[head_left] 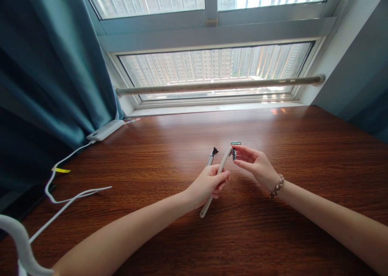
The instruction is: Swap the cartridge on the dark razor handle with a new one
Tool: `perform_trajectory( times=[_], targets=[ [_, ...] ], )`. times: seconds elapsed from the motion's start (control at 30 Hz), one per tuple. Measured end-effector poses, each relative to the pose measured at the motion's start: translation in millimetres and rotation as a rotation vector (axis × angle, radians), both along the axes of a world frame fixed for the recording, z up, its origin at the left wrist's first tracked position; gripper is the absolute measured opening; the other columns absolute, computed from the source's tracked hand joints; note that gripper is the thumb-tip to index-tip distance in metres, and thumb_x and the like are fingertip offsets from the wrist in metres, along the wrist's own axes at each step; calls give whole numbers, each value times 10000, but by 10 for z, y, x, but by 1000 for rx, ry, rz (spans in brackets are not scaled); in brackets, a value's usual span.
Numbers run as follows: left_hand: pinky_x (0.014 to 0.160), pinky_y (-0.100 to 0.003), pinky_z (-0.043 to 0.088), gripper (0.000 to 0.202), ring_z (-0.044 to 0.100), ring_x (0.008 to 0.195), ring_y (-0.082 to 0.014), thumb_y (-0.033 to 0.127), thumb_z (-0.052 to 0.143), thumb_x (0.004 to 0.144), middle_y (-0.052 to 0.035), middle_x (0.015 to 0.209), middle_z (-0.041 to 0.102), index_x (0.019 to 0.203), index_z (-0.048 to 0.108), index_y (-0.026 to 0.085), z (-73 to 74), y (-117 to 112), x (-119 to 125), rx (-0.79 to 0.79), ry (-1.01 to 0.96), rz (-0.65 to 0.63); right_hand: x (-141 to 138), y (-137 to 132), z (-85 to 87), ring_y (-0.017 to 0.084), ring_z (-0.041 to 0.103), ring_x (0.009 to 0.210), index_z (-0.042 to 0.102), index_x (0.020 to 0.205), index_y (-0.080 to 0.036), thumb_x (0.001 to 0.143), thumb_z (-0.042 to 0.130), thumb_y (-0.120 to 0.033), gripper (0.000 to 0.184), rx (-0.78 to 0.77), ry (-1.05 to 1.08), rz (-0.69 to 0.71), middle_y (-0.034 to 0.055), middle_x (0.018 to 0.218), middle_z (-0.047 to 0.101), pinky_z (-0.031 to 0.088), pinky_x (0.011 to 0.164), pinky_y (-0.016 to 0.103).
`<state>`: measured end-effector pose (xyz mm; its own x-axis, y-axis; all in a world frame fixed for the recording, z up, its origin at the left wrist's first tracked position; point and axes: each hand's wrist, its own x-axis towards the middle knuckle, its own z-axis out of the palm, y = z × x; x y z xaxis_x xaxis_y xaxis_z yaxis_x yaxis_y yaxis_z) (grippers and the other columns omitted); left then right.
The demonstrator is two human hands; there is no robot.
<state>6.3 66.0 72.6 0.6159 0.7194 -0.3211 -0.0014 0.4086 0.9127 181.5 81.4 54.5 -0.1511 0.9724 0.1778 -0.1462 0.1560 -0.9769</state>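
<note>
My left hand [207,185] is closed around two razor handles above the wooden table [169,146]. One is a long beige handle [216,182] that slants down to the left. The other is a shorter grey handle [211,156] with a dark bare tip. My right hand [254,163] pinches a small razor blade head [235,148] with a green strip. It holds the head against the top end of the beige handle. A bead bracelet [277,186] is on my right wrist.
A white power bank [106,130] lies at the table's back left by a teal curtain [51,74]. White cables [69,195] trail from it over the left side. Beyond the table are a window [212,66] and a horizontal rail [218,85].
</note>
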Motion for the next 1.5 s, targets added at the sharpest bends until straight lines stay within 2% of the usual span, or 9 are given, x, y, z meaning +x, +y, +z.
perform_trajectory(
  times=[0.1,0.23,0.4,0.6,0.73,0.97,1.17,1.4,1.5],
  targets=[
    [341,-155,120,250,196,359,-20,392,526,753,71,464,340,724,433,162,-9,-8,5,-16,-11,-32,-1,-3,6,196,539,1014,560,1079,-204,645,684,-227,452,30,-50,13,71,1131,561,420,920,378],
    [338,-154,119,252,193,360,-24,404,516,756,69,467,343,738,437,166,-49,-2,5,-17,0,-56,24,7,15,202,530,1023,568,1057,-200,661,674,-253,412,77,-58,-68,74,1130,560,428,907,377],
    [343,-156,113,279,186,355,-20,427,537,736,71,469,349,744,440,165,-67,14,-2,-50,27,-67,62,47,0,203,541,996,558,1061,-194,669,669,-279,417,88,-46,-96,82,1129,555,452,875,380],
    [348,-159,111,267,173,357,-18,422,518,755,74,466,337,748,446,165,-76,1,2,-41,-31,-48,80,76,-39,201,547,971,541,1076,-198,686,657,-277,415,112,-110,-120,82,1135,548,449,868,387],
    [344,-158,113,234,180,357,-22,391,502,772,70,470,345,751,437,167,-78,-7,-1,-46,-40,-84,78,60,-51,199,554,952,553,1061,-190,675,667,-277,412,120,-155,-126,82,1109,563,456,852,379],
    [340,-157,102,213,176,363,-24,373,475,794,66,475,345,766,432,166,-96,18,-10,-56,1,-138,119,117,3,203,545,960,574,1031,-186,670,670,-285,386,67,-17,-188,85,1094,572,429,861,383],
    [351,-132,126,272,196,371,-15,366,546,753,85,518,372,814,340,200,-115,31,-1,-81,12,21,189,186,65,159,569,873,592,1007,-182,665,668,-264,360,-86,206,-208,79,1087,571,437,801,307],
    [341,-117,147,300,235,361,7,372,544,754,71,549,392,701,336,163,-125,61,11,-60,-22,95,220,205,55,163,583,848,591,995,-162,797,479,-334,286,-231,383,-21,92,991,619,442,746,272],
    [341,-116,232,299,324,382,-5,399,517,767,47,565,421,689,390,140,-147,86,13,-11,-2,128,230,216,47,172,588,842,597,963,-145,822,430,-336,290,-237,402,12,104,954,633,442,744,279]
  ],
)
